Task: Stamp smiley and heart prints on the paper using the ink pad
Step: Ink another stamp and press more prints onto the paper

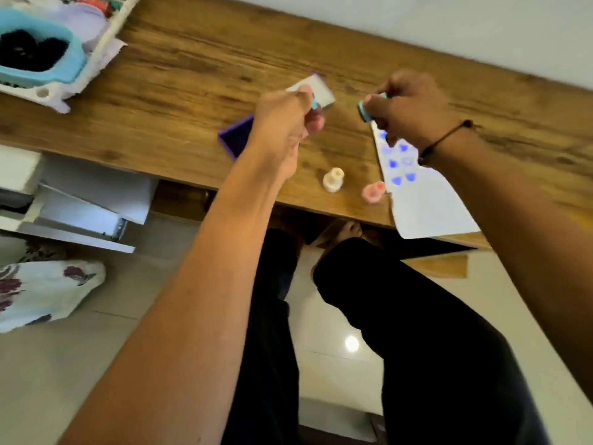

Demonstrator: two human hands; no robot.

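Note:
A white paper [426,203] with several blue heart prints lies at the table's near edge, on the right. My right hand [407,107] hovers over its far end, shut on a light blue stamp [364,111] whose face points left. My left hand [288,118] is raised over the purple ink pad [234,139] and pinches a small light blue piece, perhaps a stamp cap [315,104]. The pad's open white lid [316,88] stands behind that hand. A cream stamp [333,179] and a pink stamp [373,191] rest on the wood between pad and paper.
A wooden table [192,59] runs along a white wall. A white basket [106,43] holding a blue container sits at the far left. My dark-trousered legs are below the table edge, with an open white drawer [80,203] and floral fabric [48,290] to the left.

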